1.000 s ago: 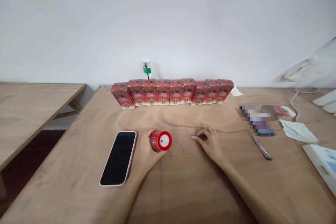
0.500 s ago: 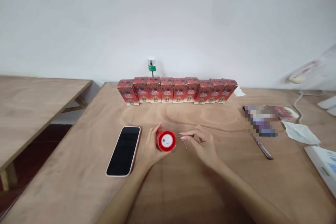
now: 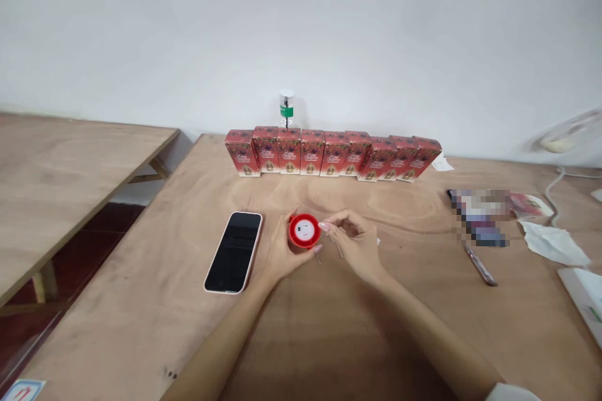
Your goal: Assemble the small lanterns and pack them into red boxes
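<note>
My left hand [image 3: 282,247] is closed around a red round object [image 3: 291,239]. Its open end faces up, with a white disc [image 3: 305,230] bearing a small dark mark set inside the red rim. At the right side of that rim, my right hand [image 3: 352,238] has thumb and fingertips pinched together. Whatever they hold is too small to make out. Thin metal pins [image 3: 340,250] show on the table below my fingers, partly hidden by them. To the left of my left hand lies a phone [image 3: 234,252] with a dark screen and pale pink case.
Several red printed boxes [image 3: 312,153] stand in a row near the wall, a clear jar with a green label [image 3: 286,110] behind them. On the right are a pen-like tool [image 3: 480,266], a white tissue [image 3: 552,243] and a cable [image 3: 554,194]. Another wooden table [image 3: 84,169] stands left.
My right hand has moved in from beside the red object to its rim. The red object tilts slightly differently in my left hand. The whole view has shifted a little.
</note>
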The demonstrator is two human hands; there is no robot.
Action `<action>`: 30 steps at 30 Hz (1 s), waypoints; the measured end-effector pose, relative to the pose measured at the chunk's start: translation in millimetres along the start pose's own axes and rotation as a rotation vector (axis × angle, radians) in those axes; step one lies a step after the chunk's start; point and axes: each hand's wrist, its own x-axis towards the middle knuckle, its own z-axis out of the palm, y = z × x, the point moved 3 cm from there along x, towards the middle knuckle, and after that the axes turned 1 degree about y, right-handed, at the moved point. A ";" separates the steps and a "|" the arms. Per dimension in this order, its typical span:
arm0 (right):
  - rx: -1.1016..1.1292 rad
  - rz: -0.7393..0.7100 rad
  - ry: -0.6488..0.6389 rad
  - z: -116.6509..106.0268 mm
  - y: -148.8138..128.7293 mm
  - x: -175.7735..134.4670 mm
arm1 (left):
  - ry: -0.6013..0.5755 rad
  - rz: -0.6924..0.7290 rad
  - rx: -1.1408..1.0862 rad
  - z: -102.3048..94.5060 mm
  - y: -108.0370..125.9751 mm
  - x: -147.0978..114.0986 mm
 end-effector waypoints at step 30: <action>0.035 0.017 0.062 16.5 20.7 3.6 | 0.015 0.086 0.030 -0.3 0.2 -1.4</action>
